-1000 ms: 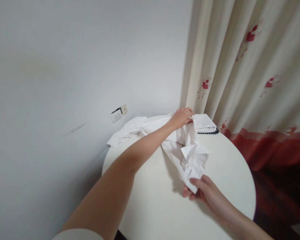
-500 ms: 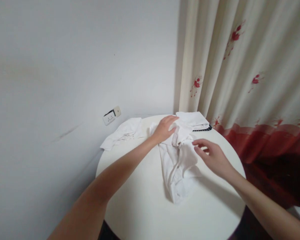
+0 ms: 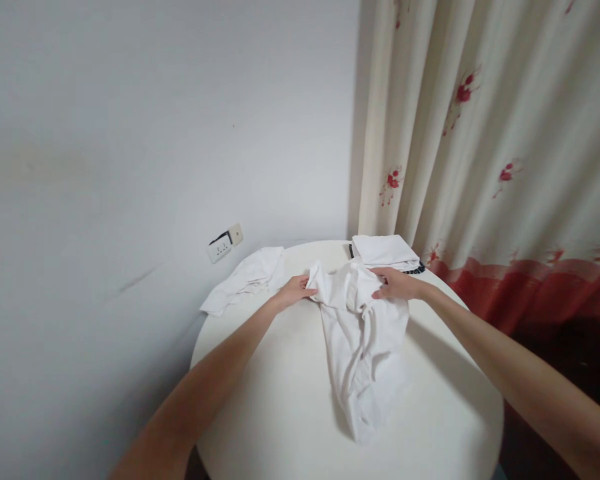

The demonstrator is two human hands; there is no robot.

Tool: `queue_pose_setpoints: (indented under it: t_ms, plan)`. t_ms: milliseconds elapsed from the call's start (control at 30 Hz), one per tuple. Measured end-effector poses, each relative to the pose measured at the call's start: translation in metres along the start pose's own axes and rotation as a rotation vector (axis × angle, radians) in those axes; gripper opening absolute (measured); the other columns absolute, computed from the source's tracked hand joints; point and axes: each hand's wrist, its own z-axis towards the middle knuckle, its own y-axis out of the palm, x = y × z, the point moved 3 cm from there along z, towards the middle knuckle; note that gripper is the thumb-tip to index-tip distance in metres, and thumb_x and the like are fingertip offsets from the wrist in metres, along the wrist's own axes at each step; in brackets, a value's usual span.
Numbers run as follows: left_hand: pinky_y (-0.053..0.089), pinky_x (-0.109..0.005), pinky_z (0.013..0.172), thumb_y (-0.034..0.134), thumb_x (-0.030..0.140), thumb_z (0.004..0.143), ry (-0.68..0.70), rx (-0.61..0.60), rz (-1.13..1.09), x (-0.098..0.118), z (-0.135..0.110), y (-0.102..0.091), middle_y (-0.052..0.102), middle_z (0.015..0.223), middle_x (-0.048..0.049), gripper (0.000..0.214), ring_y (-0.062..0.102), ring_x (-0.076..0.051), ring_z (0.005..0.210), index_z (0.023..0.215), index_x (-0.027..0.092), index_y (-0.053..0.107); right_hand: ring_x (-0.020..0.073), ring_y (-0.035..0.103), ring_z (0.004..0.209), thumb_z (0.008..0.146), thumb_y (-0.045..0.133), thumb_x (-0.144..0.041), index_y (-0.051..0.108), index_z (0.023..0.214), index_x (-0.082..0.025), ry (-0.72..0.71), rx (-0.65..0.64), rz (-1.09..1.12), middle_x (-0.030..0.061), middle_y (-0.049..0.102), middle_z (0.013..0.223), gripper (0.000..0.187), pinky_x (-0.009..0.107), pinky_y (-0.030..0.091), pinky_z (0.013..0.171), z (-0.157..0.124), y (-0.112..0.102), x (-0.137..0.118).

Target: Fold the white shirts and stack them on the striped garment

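Note:
A crumpled white garment (image 3: 363, 333) lies across the middle of a round white table (image 3: 280, 413). My left hand (image 3: 294, 291) pinches the garment's upper left edge. My right hand (image 3: 396, 285) grips its upper right edge, fingers closed on the cloth. Both hands hold the top of the garment apart while the rest trails toward me on the tabletop.
A second white cloth (image 3: 247, 277) lies bunched at the table's back left. A folded white stack (image 3: 384, 251) with a dark item under it sits at the back. A wall socket (image 3: 223, 243) is on the grey wall. A cream and red flowered curtain (image 3: 485, 167) hangs at the right.
My right hand let go of the garment's near end, moved up and took hold of its top right edge. My left hand slid back to the top left edge. The garment dropped onto the table.

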Motion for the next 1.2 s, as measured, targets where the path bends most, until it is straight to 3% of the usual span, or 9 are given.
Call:
queue_pose_setpoints:
  t_ms: [100,200,300,433,667,800,967,1100,1200]
  plan:
    - [0.052,-0.031,0.072,0.08,0.036,0.063,0.041,-0.031,0.036,0.005,0.009,0.008,0.07,0.074,-0.0015,0.026,0.066,-0.022,0.078,0.074,0.015,0.07,0.0314,0.065,0.106,0.073,0.073,-0.03,0.068,0.123,-0.019,0.012,0.027,0.05,0.0057,0.073,0.116,0.051,0.044,0.05,0.098,-0.02,0.003,-0.003]
    - [0.049,-0.028,0.065,0.078,0.039,0.064,0.08,0.015,0.079,0.013,0.015,0.009,0.061,0.061,0.0015,0.027,0.061,-0.02,0.071,0.061,0.016,0.064,0.0321,0.063,0.114,0.071,0.074,-0.026,0.063,0.13,-0.02,0.068,0.153,0.019,0.0084,0.068,0.128,0.06,0.045,0.046,0.104,-0.05,0.005,-0.006]
    - [0.048,-0.028,0.066,0.074,0.044,0.069,0.12,0.086,0.09,0.024,0.017,0.003,0.064,0.067,0.0003,0.029,0.061,-0.022,0.076,0.068,0.016,0.067,0.0329,0.059,0.121,0.072,0.074,-0.026,0.055,0.139,-0.022,0.115,0.248,0.006,0.0103,0.061,0.138,0.07,0.045,0.044,0.107,-0.087,0.005,-0.012]
    - [0.048,-0.029,0.071,0.069,0.052,0.074,0.181,0.162,0.076,0.043,0.013,-0.013,0.069,0.077,-0.0026,0.038,0.062,-0.023,0.079,0.079,0.015,0.071,0.0325,0.062,0.115,0.075,0.071,-0.029,0.059,0.134,-0.024,0.196,0.332,0.033,0.0095,0.067,0.128,0.06,0.044,0.05,0.097,-0.127,-0.003,-0.023]
    - [0.049,-0.026,0.068,0.066,0.067,0.075,0.258,0.407,0.053,0.076,-0.01,-0.061,0.074,0.087,-0.0043,0.057,0.063,-0.022,0.08,0.09,0.013,0.074,0.0266,0.067,0.087,0.074,0.071,-0.035,0.06,0.135,-0.022,0.195,0.386,0.063,0.0089,0.072,0.097,0.063,0.039,0.057,0.078,-0.13,-0.025,-0.036]
    - [0.048,-0.025,0.065,0.067,0.069,0.074,0.257,0.538,0.07,0.08,-0.036,-0.106,0.074,0.088,-0.0057,0.061,0.062,-0.02,0.077,0.093,0.012,0.074,0.0264,0.07,0.083,0.075,0.069,-0.036,0.05,0.145,-0.018,0.242,0.229,0.2,0.0114,0.073,0.103,0.075,0.037,0.059,0.068,-0.12,-0.03,-0.037]
    - [0.045,-0.024,0.058,0.066,0.061,0.074,0.079,0.663,0.144,0.049,-0.066,-0.163,0.072,0.084,-0.0062,0.053,0.061,-0.019,0.072,0.093,0.012,0.072,0.032,0.06,0.122,0.075,0.071,-0.037,0.051,0.146,-0.022,0.248,0.014,0.124,0.0118,0.061,0.138,0.075,0.041,0.051,0.101,-0.118,-0.023,-0.051]
    - [0.042,-0.024,0.049,0.073,0.044,0.066,-0.166,0.641,0.136,0.005,-0.085,-0.179,0.065,0.062,-0.0034,0.037,0.059,-0.018,0.056,0.081,0.011,0.071,0.036,0.054,0.129,0.077,0.07,-0.042,0.069,0.128,-0.023,0.224,-0.145,-0.053,0.0103,0.064,0.135,0.054,0.045,0.039,0.114,-0.131,0.001,-0.061]
    - [0.046,-0.026,0.047,0.077,0.032,0.061,-0.266,0.609,0.108,-0.023,-0.094,-0.178,0.064,0.058,-0.0042,0.032,0.061,-0.02,0.052,0.083,0.009,0.07,0.0316,0.067,0.109,0.08,0.07,-0.047,0.069,0.129,-0.024,0.258,-0.413,0.023,0.0101,0.069,0.124,0.054,0.039,0.054,0.093,-0.145,0.017,-0.068]
